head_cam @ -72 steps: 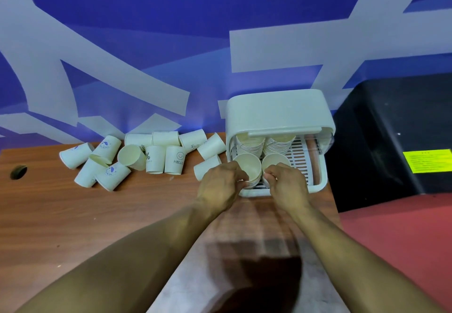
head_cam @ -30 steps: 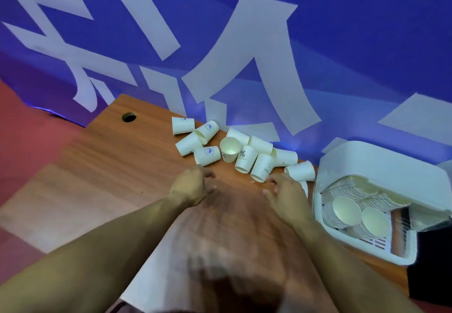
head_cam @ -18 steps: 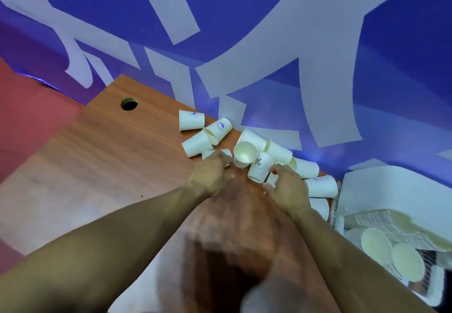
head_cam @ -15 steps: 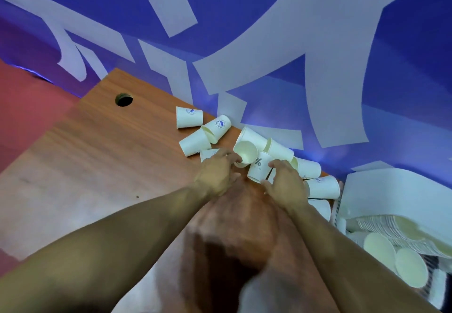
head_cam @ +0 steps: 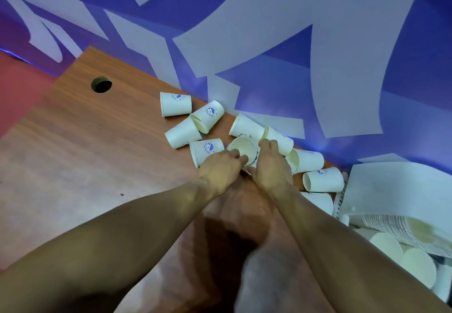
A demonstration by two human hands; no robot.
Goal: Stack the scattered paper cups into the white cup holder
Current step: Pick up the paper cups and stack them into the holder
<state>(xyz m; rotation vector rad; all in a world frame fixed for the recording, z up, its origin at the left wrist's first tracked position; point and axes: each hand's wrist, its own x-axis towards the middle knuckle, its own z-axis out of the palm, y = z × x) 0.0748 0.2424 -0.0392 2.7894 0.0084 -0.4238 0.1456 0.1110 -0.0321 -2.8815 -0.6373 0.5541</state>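
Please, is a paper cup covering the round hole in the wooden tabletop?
No, the dark round hole lies uncovered, apart from the nearest white paper cup.

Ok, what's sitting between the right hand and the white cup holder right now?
Not bare. In the head view three tipped paper cups lie between right hand and white cup holder: upper cup, middle cup, lower cup partly behind the forearm.

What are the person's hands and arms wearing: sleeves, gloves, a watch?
Nothing visible. Left hand and right hand have no gloves, rings, watch or wristbands. Both forearms are uncovered down to the frame's edge, with no sleeves in view.
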